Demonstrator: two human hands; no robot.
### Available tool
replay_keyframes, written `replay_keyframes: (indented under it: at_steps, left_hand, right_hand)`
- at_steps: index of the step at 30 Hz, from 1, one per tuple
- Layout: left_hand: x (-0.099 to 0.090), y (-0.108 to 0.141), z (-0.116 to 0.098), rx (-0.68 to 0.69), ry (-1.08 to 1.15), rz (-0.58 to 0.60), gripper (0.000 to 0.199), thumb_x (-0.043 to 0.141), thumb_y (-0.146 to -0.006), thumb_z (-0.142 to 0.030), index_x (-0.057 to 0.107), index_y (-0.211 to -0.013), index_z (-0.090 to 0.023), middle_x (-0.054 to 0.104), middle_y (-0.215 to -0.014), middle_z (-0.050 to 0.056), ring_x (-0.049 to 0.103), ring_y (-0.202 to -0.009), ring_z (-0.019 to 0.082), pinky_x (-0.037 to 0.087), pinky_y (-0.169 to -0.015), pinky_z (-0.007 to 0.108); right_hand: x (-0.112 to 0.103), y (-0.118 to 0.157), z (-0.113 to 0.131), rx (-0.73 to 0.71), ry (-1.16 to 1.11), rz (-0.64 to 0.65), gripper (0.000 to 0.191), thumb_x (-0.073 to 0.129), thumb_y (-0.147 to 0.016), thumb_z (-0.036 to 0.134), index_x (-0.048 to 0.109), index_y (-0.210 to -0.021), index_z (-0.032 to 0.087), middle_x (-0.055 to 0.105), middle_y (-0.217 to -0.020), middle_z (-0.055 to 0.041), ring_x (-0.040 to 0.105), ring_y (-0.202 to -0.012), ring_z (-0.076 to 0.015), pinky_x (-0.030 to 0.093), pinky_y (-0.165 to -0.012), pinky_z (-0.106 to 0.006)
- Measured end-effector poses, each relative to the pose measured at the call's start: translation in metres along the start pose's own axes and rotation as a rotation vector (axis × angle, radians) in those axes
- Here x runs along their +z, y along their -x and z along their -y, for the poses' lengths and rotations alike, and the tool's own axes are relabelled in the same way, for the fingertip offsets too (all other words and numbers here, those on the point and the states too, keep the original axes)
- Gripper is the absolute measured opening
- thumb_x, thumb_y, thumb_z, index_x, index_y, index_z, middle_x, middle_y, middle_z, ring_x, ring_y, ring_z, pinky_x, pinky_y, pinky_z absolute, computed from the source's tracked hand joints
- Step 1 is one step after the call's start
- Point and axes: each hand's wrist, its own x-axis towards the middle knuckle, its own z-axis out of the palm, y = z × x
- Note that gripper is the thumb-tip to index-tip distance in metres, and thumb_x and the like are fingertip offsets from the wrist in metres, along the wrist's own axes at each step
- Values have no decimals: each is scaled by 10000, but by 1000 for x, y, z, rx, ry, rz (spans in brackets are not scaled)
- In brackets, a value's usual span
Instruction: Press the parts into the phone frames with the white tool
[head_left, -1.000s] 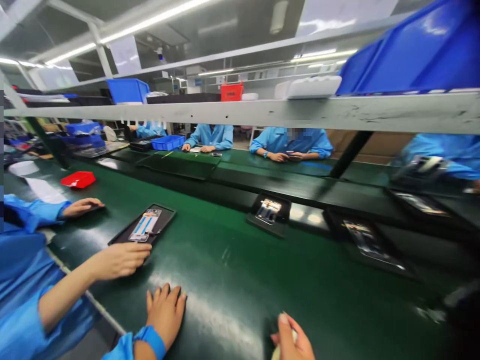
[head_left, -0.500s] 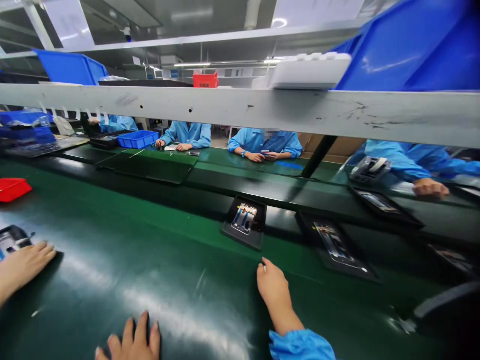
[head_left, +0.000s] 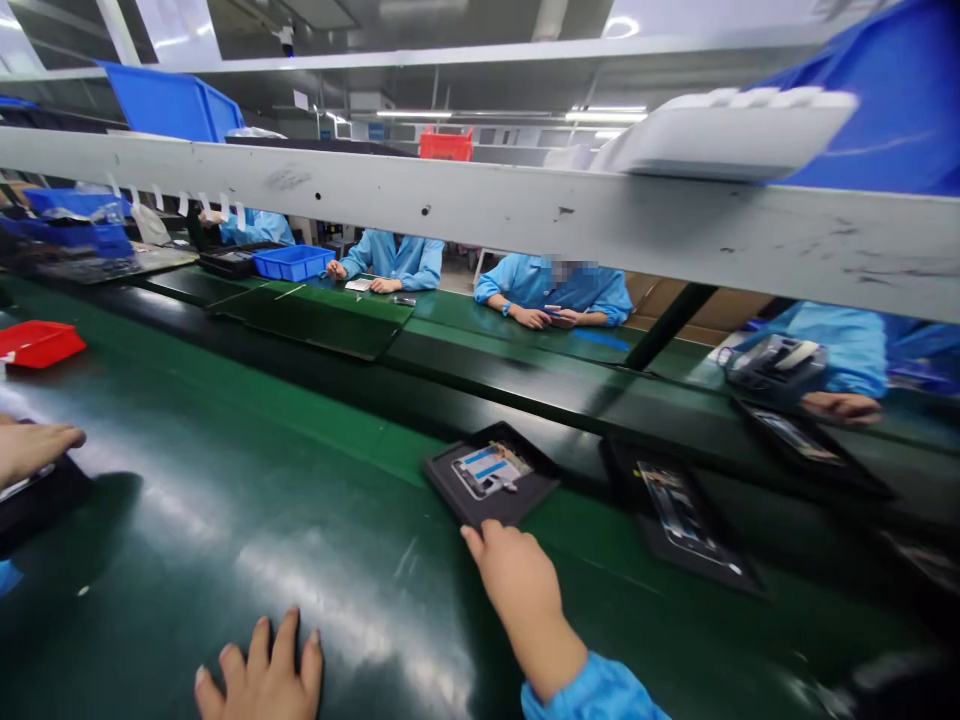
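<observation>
Right hand (head_left: 517,595) now at the near edge of a black tray (head_left: 461,497), touching it, grip unclear; tray turned since the earlier view, phone part (head_left: 487,471) lying in it, on the green belt (head_left: 187,530); left hand (head_left: 262,670) open, flat, near side.

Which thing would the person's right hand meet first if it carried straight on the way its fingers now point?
Most likely the near edge of the black tray: the fingers of the right hand point up and to the left at it and seem almost to reach it, though depth is hard to judge from this view.
</observation>
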Motion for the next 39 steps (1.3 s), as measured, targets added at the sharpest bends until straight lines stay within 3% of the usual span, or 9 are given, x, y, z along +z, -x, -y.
replay_keyframes:
  at_steps: [4,8,10,13,17,21,26,32,39]
  left_hand:
    - [-16,4,-4,-17,-38,-97,438,396,-818,-387,493,-1219,-239,484,-1236,98,437,-1062,350,209,-929,567]
    - [0,20,13,370,143,-122,400,305,-859,-310,581,-1110,-163,557,-1139,98,459,-1083,268,258,-997,449]
    - [14,34,32,528,272,-137,423,276,-860,-299,567,-1116,-129,534,-1169,113,437,-1124,240,302,-999,404]
    - [26,58,58,570,356,-186,424,286,-858,-321,551,-1134,-139,494,-1215,110,365,-1189,266,343,-975,444]
    - [20,88,58,752,374,-267,338,351,-853,-289,585,-1084,-215,536,-1156,66,338,-1192,288,318,-983,488]
    - [5,107,30,874,472,-267,282,390,-852,-247,590,-1051,-247,586,-1050,35,424,-1100,255,260,-1014,500]
    - [4,119,15,975,561,-238,220,404,-861,-223,604,-947,-250,599,-974,-5,440,-1067,201,200,-1049,454]
    - [16,123,11,1053,554,-355,171,507,-822,-314,579,-970,-267,574,-976,-5,444,-1030,207,225,-1019,462]
    - [13,130,2,1144,566,-406,133,456,-845,-233,567,-896,-182,592,-793,7,503,-822,162,394,-818,317]
  right_hand:
    - [1,90,46,-231,-13,137,166,550,-816,263,663,-747,162,638,-694,-104,595,-677,-272,470,-564,-336]
    - [12,170,103,-408,-51,371,171,610,-751,346,698,-741,199,659,-693,-76,604,-644,-269,489,-495,-328]
    - [11,194,121,-477,-129,409,225,584,-770,392,699,-749,200,661,-699,-61,602,-637,-256,489,-493,-315]
    - [4,211,114,-545,-301,369,201,572,-791,354,687,-748,195,657,-717,-39,596,-669,-226,489,-598,-295]
    - [0,213,61,-464,-372,409,144,539,-814,251,668,-755,226,644,-749,-2,581,-700,-187,465,-688,-272]
    - [3,195,23,-321,-78,245,287,446,-867,194,579,-1118,238,583,-1070,-75,559,-870,-235,462,-738,-321]
    - [8,173,33,-587,49,298,378,491,-853,206,494,-1173,406,500,-1196,-57,570,-853,-253,482,-650,-335]
    - [7,164,44,-699,25,362,315,484,-860,263,524,-1155,368,523,-1150,-89,570,-854,-279,482,-646,-362]
    - [24,155,48,-462,-519,288,246,440,-871,219,618,-1041,235,617,-1020,-35,547,-951,-189,399,-844,-293]
